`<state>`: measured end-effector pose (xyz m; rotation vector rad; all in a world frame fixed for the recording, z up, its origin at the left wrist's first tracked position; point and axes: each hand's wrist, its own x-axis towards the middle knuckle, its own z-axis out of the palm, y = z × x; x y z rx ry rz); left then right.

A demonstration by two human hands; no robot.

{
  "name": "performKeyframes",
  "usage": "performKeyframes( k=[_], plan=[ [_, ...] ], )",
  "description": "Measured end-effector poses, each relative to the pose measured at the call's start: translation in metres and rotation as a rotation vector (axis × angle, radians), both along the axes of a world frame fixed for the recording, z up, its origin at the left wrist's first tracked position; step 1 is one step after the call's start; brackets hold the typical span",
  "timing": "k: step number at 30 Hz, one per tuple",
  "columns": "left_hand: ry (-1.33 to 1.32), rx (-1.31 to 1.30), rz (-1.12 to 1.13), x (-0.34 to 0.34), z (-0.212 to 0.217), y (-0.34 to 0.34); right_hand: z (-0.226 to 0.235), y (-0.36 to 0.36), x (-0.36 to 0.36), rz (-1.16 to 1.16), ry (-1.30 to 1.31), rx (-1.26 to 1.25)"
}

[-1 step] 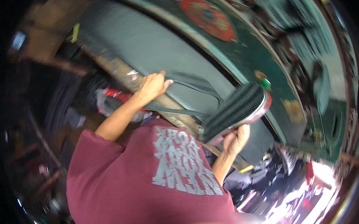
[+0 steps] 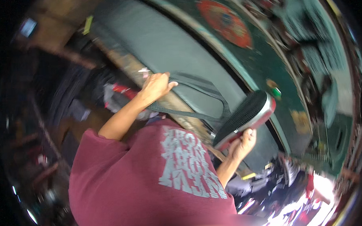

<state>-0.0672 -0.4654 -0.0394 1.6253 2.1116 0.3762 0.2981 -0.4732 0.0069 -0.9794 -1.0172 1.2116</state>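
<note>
My left hand (image 2: 158, 86) is closed on a dark, flat strap (image 2: 198, 88), which forms a long loop over the bench. The strap's far end meets a shoe-shaped piece (image 2: 241, 118) with a black ribbed face, like a sole, and a white and red side. My right hand (image 2: 244, 144) grips this shoe from its near side, with the thumb along the red edge. The shoe is tilted, ribbed face up and toward the left. Whether the strap is fixed to it or only wrapped round it I cannot tell.
Under my hands lies a long grey padded surface (image 2: 154, 38) with a worn wooden edge (image 2: 127, 65). Beyond it are a green board with a red oval (image 2: 225, 23) and a small green-capped item (image 2: 276, 93). A red and clear plastic bag (image 2: 122, 93) lies left of my forearm.
The shoe has tilted in my right hand, so less of its ribbed face and more of its red side shows. My left hand still grips the strap. The whole view has shifted slightly.
</note>
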Motion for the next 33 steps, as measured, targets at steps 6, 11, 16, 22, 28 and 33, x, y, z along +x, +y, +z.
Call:
performKeyframes(
  k=[6,11,16,22,28,33],
  plan=[
    [0.03,0.097,0.288,-0.094,0.098,-0.073,-0.03,0.048,-0.003,-0.039,-0.449,-0.215],
    [0.181,0.297,0.416,-0.133,0.157,-0.114,-0.062,0.078,-0.01,0.033,-0.74,-0.191],
    [0.418,0.292,0.602,-0.215,0.135,-0.142,-0.08,0.097,-0.056,-0.036,-1.059,-0.02],
    [0.507,0.022,0.764,-0.365,-0.026,-0.191,-0.106,0.106,-0.105,-0.079,-1.397,0.144],
    [-0.081,-0.09,1.249,-0.353,-0.268,-0.267,-0.085,0.084,-0.058,0.115,-1.39,0.415],
    [-0.7,-0.484,1.091,-0.193,-0.36,-0.255,-0.054,0.053,-0.002,0.624,-1.451,0.3]
  ],
)
